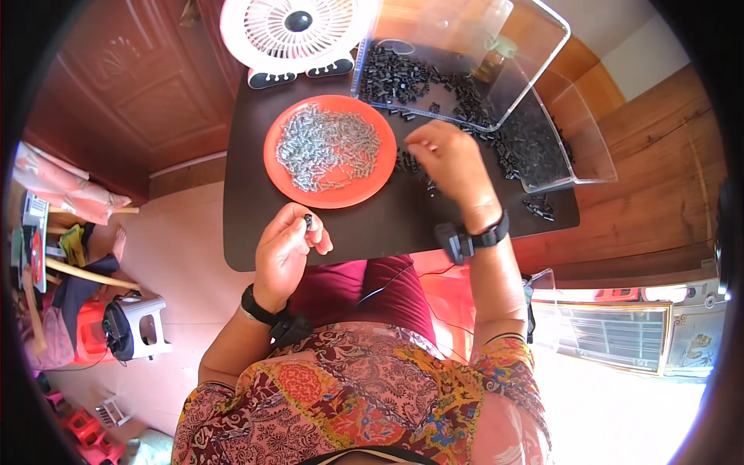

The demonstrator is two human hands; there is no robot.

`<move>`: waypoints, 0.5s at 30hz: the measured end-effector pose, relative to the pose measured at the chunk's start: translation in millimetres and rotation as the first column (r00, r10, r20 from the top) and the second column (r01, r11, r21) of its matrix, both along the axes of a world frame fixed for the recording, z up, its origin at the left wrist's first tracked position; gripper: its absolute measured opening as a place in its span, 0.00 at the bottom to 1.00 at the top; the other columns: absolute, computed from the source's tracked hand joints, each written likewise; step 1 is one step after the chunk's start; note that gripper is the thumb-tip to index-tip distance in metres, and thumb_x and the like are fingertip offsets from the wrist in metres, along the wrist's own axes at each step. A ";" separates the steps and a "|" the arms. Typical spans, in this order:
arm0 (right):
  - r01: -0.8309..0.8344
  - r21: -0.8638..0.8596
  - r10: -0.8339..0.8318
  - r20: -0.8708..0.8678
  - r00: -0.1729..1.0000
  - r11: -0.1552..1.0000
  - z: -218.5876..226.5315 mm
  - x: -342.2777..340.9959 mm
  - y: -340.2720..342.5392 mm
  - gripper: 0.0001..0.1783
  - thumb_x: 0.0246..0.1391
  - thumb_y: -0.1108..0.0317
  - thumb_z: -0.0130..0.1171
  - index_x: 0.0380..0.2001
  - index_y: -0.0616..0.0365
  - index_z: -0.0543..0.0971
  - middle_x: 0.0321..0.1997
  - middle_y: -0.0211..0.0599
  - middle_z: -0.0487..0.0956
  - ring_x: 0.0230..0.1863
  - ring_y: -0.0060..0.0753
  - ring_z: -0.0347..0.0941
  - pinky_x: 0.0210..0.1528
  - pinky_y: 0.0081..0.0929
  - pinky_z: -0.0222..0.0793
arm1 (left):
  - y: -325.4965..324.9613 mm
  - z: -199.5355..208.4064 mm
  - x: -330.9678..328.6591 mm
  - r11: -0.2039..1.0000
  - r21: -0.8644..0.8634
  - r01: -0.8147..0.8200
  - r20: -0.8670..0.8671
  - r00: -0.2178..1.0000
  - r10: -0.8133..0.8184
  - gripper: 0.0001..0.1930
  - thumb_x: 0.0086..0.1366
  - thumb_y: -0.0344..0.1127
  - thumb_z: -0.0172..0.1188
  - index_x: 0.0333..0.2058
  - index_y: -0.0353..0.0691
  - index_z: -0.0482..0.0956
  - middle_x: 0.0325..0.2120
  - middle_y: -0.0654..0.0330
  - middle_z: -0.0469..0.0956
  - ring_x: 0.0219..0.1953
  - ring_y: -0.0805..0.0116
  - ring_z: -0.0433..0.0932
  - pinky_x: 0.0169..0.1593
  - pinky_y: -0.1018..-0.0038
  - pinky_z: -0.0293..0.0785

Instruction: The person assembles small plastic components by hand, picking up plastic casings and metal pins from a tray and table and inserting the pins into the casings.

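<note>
Just below the plate, my left hand [287, 246] pinches a small black plastic part [308, 222] between thumb and fingers. My right hand [451, 164] is over the table to the right of the plate, thumb and fingertips drawn together; whatever they might hold is too small to make out. The orange-red round plate [331, 201] carries a heap of small silvery metal pieces [329, 147], spring-like or screw-like in shape. Loose black parts [408, 161] lie on the dark table beside my right fingers.
A clear plastic bin [535, 77] on its side spills black parts toward me. Behind the plate stands a white fan [298, 35] with shoe-shaped feet. Another clear container [573, 139] and a few longer black pieces [539, 207] are at the right of the table [372, 232].
</note>
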State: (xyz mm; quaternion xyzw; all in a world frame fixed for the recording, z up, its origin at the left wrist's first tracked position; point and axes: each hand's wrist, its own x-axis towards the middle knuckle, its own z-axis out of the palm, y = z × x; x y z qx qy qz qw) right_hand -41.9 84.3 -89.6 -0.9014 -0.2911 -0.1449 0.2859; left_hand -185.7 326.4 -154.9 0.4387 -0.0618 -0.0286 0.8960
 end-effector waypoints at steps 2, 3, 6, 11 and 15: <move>0.072 0.001 -0.072 -0.082 0.994 0.997 -5.8 11.1 -29.3 0.07 0.47 0.72 0.62 0.32 0.59 0.82 0.31 0.38 0.79 0.31 0.35 0.76 0.36 0.28 0.71 | -1.6 -2.6 1.5 1.000 0.009 0.005 0.001 1.000 -0.005 0.11 0.69 0.39 0.46 0.35 0.37 0.68 0.28 0.61 0.69 0.30 0.68 0.73 0.38 0.73 0.67; 0.084 -0.018 -0.086 -0.130 0.988 0.996 -7.9 15.3 -39.5 0.08 0.47 0.72 0.62 0.32 0.59 0.82 0.31 0.38 0.79 0.32 0.35 0.76 0.36 0.28 0.71 | -1.9 -2.4 2.0 1.000 0.019 0.006 0.009 1.000 -0.006 0.11 0.69 0.40 0.46 0.35 0.37 0.68 0.28 0.61 0.70 0.30 0.68 0.73 0.38 0.73 0.67; 0.078 -0.058 -0.088 -0.188 0.978 0.995 -13.3 23.6 -52.3 0.09 0.46 0.71 0.62 0.33 0.58 0.82 0.31 0.38 0.79 0.31 0.35 0.75 0.36 0.28 0.71 | -2.4 -1.5 3.2 0.999 0.044 0.002 0.018 1.000 -0.003 0.11 0.69 0.40 0.46 0.35 0.37 0.68 0.28 0.61 0.70 0.30 0.67 0.73 0.38 0.72 0.67; 0.032 -0.191 -0.050 -0.091 0.995 0.981 -29.3 40.1 -49.6 0.07 0.45 0.68 0.60 0.30 0.54 0.82 0.30 0.38 0.78 0.35 0.43 0.75 0.39 0.35 0.71 | -2.9 -2.4 1.7 0.998 0.066 -0.014 0.015 1.000 0.013 0.12 0.69 0.41 0.46 0.35 0.38 0.68 0.28 0.61 0.70 0.31 0.67 0.73 0.38 0.72 0.66; 0.081 -0.156 -0.078 0.024 0.997 0.984 -33.7 45.1 -55.7 0.05 0.47 0.67 0.59 0.28 0.53 0.81 0.29 0.38 0.77 0.37 0.45 0.74 0.40 0.39 0.71 | -5.2 0.4 1.3 0.996 0.085 -0.021 0.007 1.000 0.021 0.11 0.69 0.40 0.45 0.34 0.38 0.68 0.29 0.60 0.71 0.32 0.66 0.74 0.39 0.72 0.68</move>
